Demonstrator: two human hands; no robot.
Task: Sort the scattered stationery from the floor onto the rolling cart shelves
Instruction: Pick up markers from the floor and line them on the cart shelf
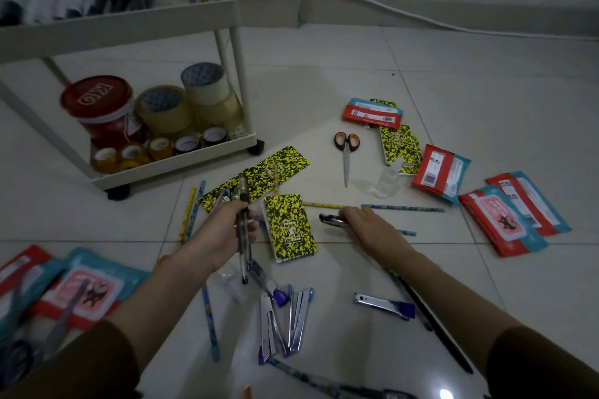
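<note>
1. The fingers [241, 207] of the left hand [223, 236] are curling tight around a bundle of pens [243, 236], which are standing nearly upright in the grip, tips pointing down toward the floor [453, 285].
2. The fingers of the right hand [366, 227] are bending down onto a small metal tool [332, 220] lying on the tiles and are closing on it; its dark end is sticking out to the left of the hand.
3. A yellow-and-black notebook [289, 227] is lying flat between the two hands, and a longer book [259, 175] of the same pattern is lying just behind it.
4. Loose pencils [372, 206] are lying beyond the right hand, and more are spreading out to the left of the left hand.
5. Scissors [346, 155] with orange and black handles are lying well behind the right hand, blades pointing toward the person.
6. Red and teal packets [505, 223] are lying scattered to the right, with more at the near left.
7. Several staplers [285, 324] with purple ends are lying close to the person, between the forearms.
8. The cart [171, 165] is standing at the upper left, its bottom shelf holding tape rolls [165, 110] and a red-lidded tub [100, 104].
</note>
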